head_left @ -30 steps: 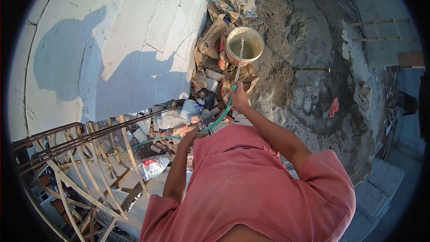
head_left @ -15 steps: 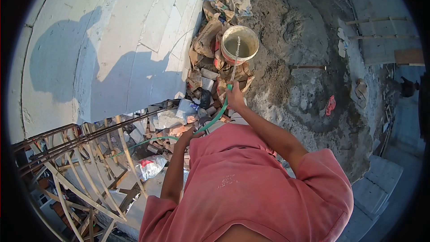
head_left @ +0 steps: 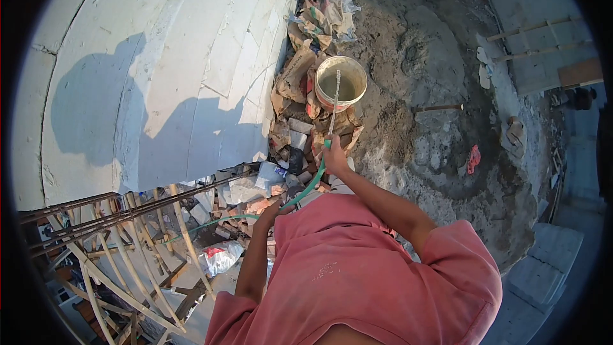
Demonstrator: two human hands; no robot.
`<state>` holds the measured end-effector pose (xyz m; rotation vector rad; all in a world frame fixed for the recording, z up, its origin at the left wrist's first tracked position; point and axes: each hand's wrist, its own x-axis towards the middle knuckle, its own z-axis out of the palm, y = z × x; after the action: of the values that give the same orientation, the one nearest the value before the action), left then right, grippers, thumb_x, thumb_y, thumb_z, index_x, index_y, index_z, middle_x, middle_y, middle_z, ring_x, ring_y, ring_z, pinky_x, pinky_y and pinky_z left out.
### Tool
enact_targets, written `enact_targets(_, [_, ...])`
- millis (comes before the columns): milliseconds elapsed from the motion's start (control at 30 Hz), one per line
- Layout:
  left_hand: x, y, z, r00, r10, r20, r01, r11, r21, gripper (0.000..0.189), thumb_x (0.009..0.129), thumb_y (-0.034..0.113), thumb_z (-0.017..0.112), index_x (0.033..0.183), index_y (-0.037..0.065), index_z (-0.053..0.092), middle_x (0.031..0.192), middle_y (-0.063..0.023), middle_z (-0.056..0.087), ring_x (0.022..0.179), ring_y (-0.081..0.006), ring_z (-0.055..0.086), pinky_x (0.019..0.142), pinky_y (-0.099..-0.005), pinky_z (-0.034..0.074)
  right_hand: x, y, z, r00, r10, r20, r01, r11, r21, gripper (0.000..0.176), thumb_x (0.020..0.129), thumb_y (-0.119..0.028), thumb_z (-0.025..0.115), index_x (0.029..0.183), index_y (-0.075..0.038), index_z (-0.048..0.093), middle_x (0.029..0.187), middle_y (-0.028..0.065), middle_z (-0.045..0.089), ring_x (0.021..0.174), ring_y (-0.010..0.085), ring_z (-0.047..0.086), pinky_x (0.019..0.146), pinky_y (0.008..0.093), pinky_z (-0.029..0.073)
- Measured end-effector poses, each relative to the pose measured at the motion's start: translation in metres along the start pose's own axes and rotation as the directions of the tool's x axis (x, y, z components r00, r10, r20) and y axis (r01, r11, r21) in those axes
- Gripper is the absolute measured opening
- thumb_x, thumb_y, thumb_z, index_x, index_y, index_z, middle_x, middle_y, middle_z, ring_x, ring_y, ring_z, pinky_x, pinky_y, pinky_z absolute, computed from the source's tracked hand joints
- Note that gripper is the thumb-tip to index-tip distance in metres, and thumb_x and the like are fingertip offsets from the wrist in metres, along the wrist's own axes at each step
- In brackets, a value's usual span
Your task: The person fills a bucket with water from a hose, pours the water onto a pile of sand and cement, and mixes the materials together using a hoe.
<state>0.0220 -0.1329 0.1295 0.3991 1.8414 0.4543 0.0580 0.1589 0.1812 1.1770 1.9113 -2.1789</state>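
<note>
Torn cement bags [head_left: 297, 76] and broken bricks [head_left: 255, 188] pile along the foot of the pale wall [head_left: 159, 57], crowding the ground between the person and 1 bucket [head_left: 318, 86] at 12 o'clock. A rusty rebar cage [head_left: 115, 217] stands at 8 o'clock. 1 red rag [head_left: 473, 158] lies at 2 o'clock. The bucket holds murky water. The right hand [head_left: 335, 150] has its fingers clamped on 1 green hose [head_left: 315, 177], whose stream falls into the bucket. The left hand [head_left: 271, 207] has its fingers closed on the hose lower down.

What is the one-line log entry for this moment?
right hand: grips green hose end | left hand: holds hose farther back | water: streaming into bucket | bucket: upright beside rubble
</note>
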Motion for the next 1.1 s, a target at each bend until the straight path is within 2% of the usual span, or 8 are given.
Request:
enact_targets(167, [0.005,-0.005,-0.001,0.999,0.001,0.045,0.002,0.998,-0.066,0.076,0.079,0.058,0.061,0.125,0.000,0.046,0.115,-0.0251,0.059,0.105,-0.0334,0.059,0.084,-0.0403,0.047,0.002,0.007,-0.005,0.999,-0.005,0.044,0.005,1.000,-0.018,0.036,0.093,-0.008,0.040,0.125,-0.003,0.025,0.073,0.0136,0.054,0.055,0.0246,0.059,0.051,0.0402,0.049])
enact_targets(200, [0.014,-0.019,0.011,0.991,0.061,-0.123,-0.065,0.997,-0.032,0.058,0.084,0.048,0.062,0.115,0.000,0.055,0.099,-0.0188,0.065,0.090,-0.0253,0.062,0.076,-0.0363,0.048,0.006,0.015,-0.005,0.998,-0.036,0.044,0.038,0.998,-0.043,0.036,0.093,-0.008,0.040,0.125,-0.003,0.025,0.076,0.0149,0.055,0.057,0.0256,0.060,0.051,0.0404,0.049])
enact_targets(300, [0.000,0.002,-0.002,0.999,0.033,-0.025,-0.035,0.997,-0.072,0.046,0.086,0.038,0.063,0.115,0.003,0.055,0.104,-0.0159,0.064,0.094,-0.0221,0.059,0.079,-0.0366,0.047,-0.005,-0.005,-0.007,1.000,0.016,0.019,-0.014,0.992,-0.126,0.038,0.093,-0.009,0.044,0.126,-0.003,0.024,0.075,0.0158,0.060,0.062,0.0264,0.063,0.056,0.0401,0.051])
enact_targets(333, [0.008,-0.012,0.003,0.999,-0.032,0.034,0.046,0.820,-0.570,0.038,0.088,0.033,0.058,0.113,0.005,0.056,0.106,-0.0151,0.062,0.095,-0.0226,0.058,0.080,-0.0364,0.045,-0.004,-0.006,-0.008,0.998,0.050,0.031,-0.046,0.990,-0.135,0.040,0.093,-0.009,0.043,0.127,-0.002,0.024,0.075,0.0151,0.061,0.062,0.0262,0.063,0.058,0.0405,0.051])
enact_targets(400, [-0.005,0.014,-0.009,0.996,-0.059,0.066,0.062,0.997,-0.054,0.034,0.087,0.026,0.055,0.115,0.006,0.055,0.108,-0.0142,0.060,0.099,-0.0231,0.057,0.084,-0.0353,0.044,-0.004,-0.009,-0.010,0.996,0.071,0.045,-0.065,0.990,-0.126,0.029,0.095,-0.009,0.041,0.122,-0.004,0.029,0.082,0.0155,0.054,0.066,0.0262,0.060,0.059,0.0421,0.053])
enact_targets(433, [-0.008,0.020,-0.010,0.996,-0.050,0.071,0.052,0.998,-0.025,0.034,0.087,0.026,0.055,0.115,0.006,0.055,0.108,-0.0142,0.060,0.099,-0.0231,0.057,0.084,-0.0353,0.044,-0.011,-0.018,-0.011,0.997,0.067,0.046,-0.060,0.987,-0.147,0.029,0.095,-0.010,0.042,0.121,-0.004,0.029,0.082,0.0153,0.055,0.067,0.0259,0.061,0.060,0.0415,0.053])
enact_targets(1000, [0.009,0.082,-0.053,1.000,-0.010,0.022,0.012,0.994,-0.111,0.034,0.087,0.026,0.055,0.115,0.007,0.055,0.109,-0.0141,0.060,0.100,-0.0232,0.056,0.085,-0.0351,0.043,0.045,0.035,-0.009,0.991,0.083,0.110,-0.059,0.978,-0.200,0.029,0.094,-0.009,0.040,0.118,-0.001,0.025,0.076,0.0163,0.060,0.062,0.0246,0.064,0.056,0.0379,0.053])
enact_targets(1100, [0.007,0.081,-0.054,1.000,-0.009,0.022,0.011,0.994,-0.112,0.034,0.087,0.026,0.055,0.115,0.007,0.055,0.109,-0.0141,0.060,0.100,-0.0232,0.056,0.085,-0.0351,0.043,0.055,0.048,-0.010,0.980,0.185,0.072,-0.166,0.963,-0.210,0.044,0.092,-0.023,0.052,0.125,-0.006,0.028,0.088,0.0141,0.060,0.068,0.0237,0.062,0.052,0.0347,0.050])
